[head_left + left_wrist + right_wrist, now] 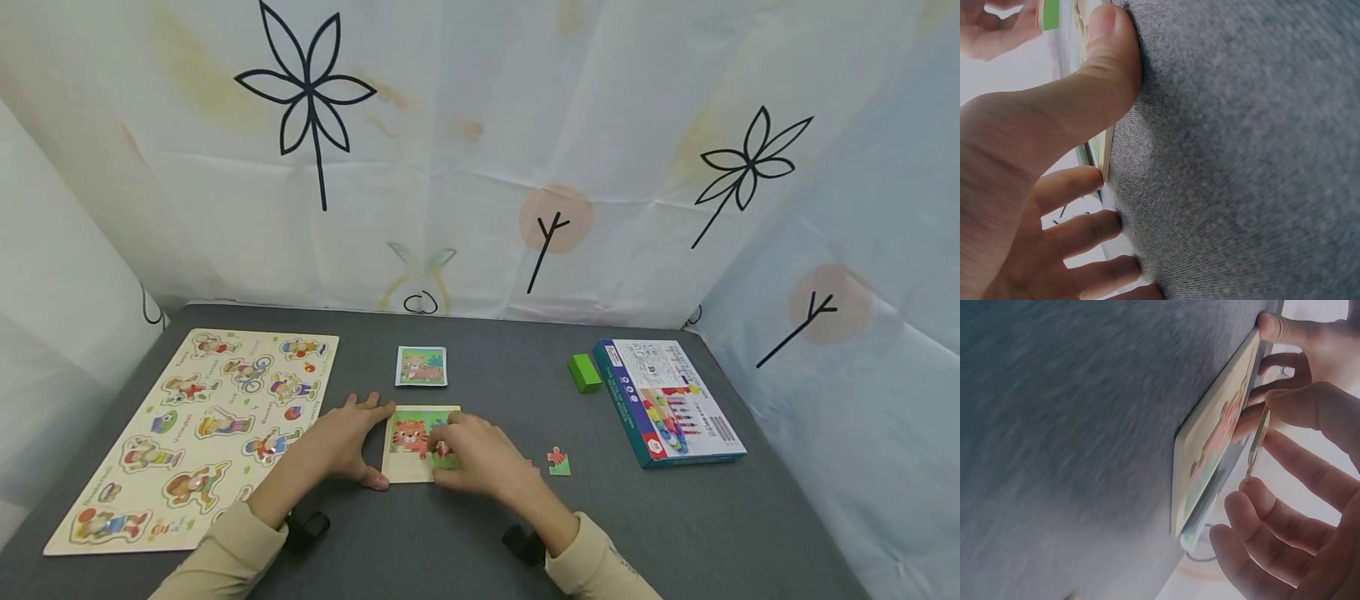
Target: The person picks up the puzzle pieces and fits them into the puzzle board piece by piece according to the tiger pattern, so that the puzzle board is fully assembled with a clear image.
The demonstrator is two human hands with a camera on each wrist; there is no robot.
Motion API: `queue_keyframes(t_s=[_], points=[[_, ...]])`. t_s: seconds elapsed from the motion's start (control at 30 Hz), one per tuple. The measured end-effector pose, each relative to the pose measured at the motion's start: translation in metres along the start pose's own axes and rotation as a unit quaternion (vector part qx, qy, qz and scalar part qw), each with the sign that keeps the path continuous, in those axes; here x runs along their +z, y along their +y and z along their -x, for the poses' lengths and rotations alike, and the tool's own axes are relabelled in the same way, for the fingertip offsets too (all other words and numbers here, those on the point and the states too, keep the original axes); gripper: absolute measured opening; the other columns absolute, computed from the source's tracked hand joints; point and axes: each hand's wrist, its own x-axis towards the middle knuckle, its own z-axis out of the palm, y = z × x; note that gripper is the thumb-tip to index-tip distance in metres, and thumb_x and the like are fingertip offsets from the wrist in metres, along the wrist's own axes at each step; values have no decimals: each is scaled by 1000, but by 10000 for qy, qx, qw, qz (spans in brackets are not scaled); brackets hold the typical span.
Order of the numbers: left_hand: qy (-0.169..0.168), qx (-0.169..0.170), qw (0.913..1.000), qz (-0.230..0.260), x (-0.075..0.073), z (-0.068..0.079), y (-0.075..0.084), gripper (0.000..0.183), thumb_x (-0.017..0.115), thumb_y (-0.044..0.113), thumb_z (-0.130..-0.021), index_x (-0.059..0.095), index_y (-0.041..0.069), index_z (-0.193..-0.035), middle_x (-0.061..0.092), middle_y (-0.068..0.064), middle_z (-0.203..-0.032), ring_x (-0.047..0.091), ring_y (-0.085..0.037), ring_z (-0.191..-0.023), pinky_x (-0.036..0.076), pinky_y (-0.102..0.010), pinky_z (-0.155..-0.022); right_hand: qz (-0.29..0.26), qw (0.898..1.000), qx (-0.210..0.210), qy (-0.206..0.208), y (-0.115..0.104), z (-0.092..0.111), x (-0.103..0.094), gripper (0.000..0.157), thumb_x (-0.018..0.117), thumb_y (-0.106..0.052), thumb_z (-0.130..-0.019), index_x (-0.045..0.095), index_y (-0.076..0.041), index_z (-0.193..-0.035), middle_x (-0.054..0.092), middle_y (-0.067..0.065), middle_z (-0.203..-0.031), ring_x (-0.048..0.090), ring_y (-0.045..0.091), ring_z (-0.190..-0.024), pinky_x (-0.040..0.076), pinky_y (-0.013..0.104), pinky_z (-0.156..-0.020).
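Note:
A small wooden puzzle board point(408, 473) lies on the grey table, with a red tiger's face showing in its upper left. My left hand point(345, 437) rests at its left side, forefinger by the upper corner and thumb at the lower one; in the left wrist view the thumb point(1105, 47) touches the board's edge. Over the right half, my right hand point(480, 454) pinches a thin puzzle piece point(1259, 439) between thumb and fingers, tilted above the board. Right of that hand lies a red and green puzzle piece point(558, 462); another is mostly hidden by the wrist.
A large picture puzzle board point(258, 340) covers the table's left side. Behind the small board lies a square animal picture card point(422, 367). A green block point(585, 373) stands beside a blue and white box point(675, 408) on the right. White cloth walls enclose the table.

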Motion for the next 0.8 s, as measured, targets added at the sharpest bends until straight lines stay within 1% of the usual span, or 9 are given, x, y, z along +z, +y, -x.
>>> queue_keyframes(t_s=[0.13,0.3,0.5,0.63,0.8], points=[[28,0,10000,-5,0,1,1,109,98,49,-59,53,5,-147,45,-33,-154,39,-65,-139,42,-73,-105,35,10000,-62,-9,-9,-8,5,23,80,-23,-81,77,-19,-104,51,-8,-80,41,5,-65,34,19,-52],[59,1,10000,-41,-1,1,1,109,98,50,-59,54,5,-147,46,-33,-153,39,-65,-138,43,-72,-104,36,10000,-87,-26,-16,-16,14,21,80,-23,-82,76,-21,-103,54,-8,-82,43,3,-68,37,19,-54],[103,37,9999,-48,-1,2,1,108,98,49,-59,54,4,-147,46,-34,-153,40,-66,-137,45,-72,-102,291,9994,-175,120,-24,-25,23,23,81,-26,-82,76,-23,-104,60,-8,-88,46,3,-71,37,18,-56],[125,58,9999,-33,0,3,1,108,98,48,-59,54,4,-146,46,-34,-152,40,-66,-137,44,-72,-102,342,9990,-218,198,-30,-27,25,23,81,-26,-84,76,-22,-106,66,-5,-94,52,5,-74,41,19,-59],[126,59,9999,-75,-1,3,1,108,98,49,-58,54,4,-146,46,-34,-152,41,-65,-137,44,-72,-103,448,9987,-149,172,-31,-26,25,26,82,-29,-86,76,-22,-110,69,-3,-100,55,6,-78,46,20,-63]])
